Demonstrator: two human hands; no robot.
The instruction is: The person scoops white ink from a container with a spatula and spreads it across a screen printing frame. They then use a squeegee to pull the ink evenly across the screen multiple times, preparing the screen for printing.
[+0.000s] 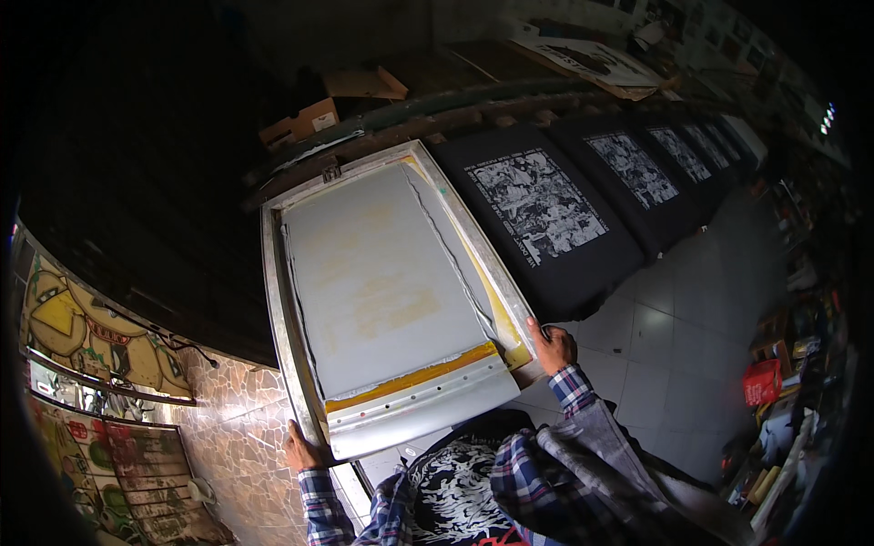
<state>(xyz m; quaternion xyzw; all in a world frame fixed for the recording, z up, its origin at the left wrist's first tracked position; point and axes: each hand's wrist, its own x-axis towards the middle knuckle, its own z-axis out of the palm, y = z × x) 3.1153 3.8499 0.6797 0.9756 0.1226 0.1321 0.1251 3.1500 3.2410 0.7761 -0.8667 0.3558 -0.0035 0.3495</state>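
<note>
A wooden screen-printing frame (275,287) lies in front of me, its grey-white mesh (364,264) stained yellowish in patches. Lines of white ink run down both sides of the mesh. Across the frame's near end rests a wide squeegee (423,411) with a silver metal holder and an amber blade. My left hand (302,448) grips the frame's left rail near its close corner. On the other side my right hand (552,348) is closed around the right rail, thumb on top. What lies beneath the screen is hidden.
Black T-shirts (619,246) with white prints lie in a row to the right. A beam (437,127) runs behind the frame, with an opened cardboard box (305,126) near it. Cluttered shelves (774,428) stand at far right. Painted panels (91,337) are at left.
</note>
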